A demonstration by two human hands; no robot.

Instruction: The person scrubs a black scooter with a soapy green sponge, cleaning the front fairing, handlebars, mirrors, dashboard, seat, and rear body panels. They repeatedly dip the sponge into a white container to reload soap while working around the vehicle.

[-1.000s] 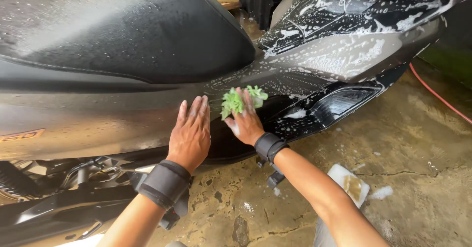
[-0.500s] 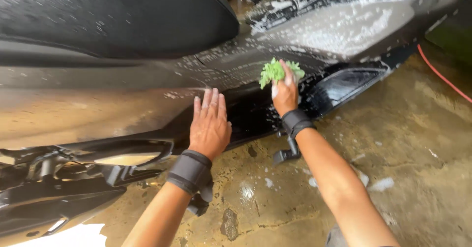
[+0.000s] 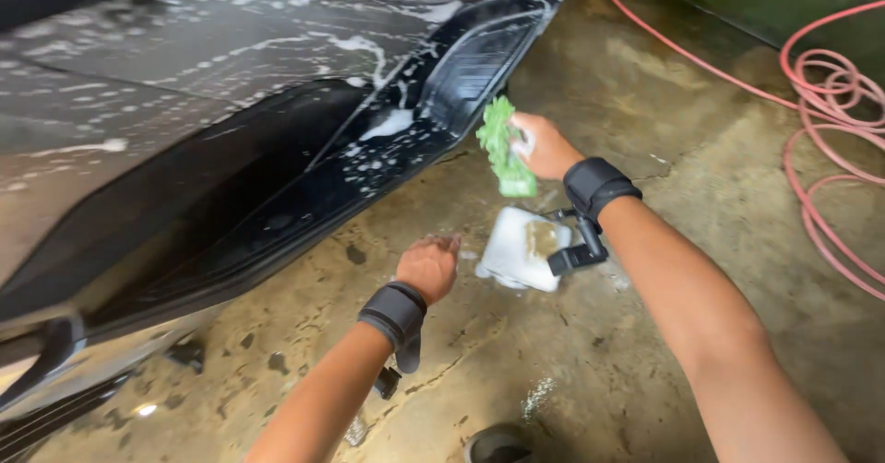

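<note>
**Green wash cloth held off the soapy scooter panel**

We see the right hand [image 3: 546,146] clenched around a green wash cloth [image 3: 502,148], which hangs from the fist with its long axis running roughly up and down. The cloth sits to the left of the knuckles, just beside the far end of the dark scooter panel [image 3: 277,196] but, as far as we can tell, not touching it. The panel lies to the left of both hands, streaked with white suds, and slopes away toward the near left.

The right arm reaches in from the near right, forearm angled toward the far left, a black wrist strap [image 3: 597,185] above the fist. The left hand [image 3: 429,266] hangs lower and nearer, over the wet concrete floor [image 3: 645,352], fingers curled loosely and holding nothing. Between the two hands, on the floor, lies a pale soapy sponge [image 3: 524,249]; the left hand is the nearer to it, though apart from it. A pink hose [image 3: 830,85] coils at the far right.
</note>
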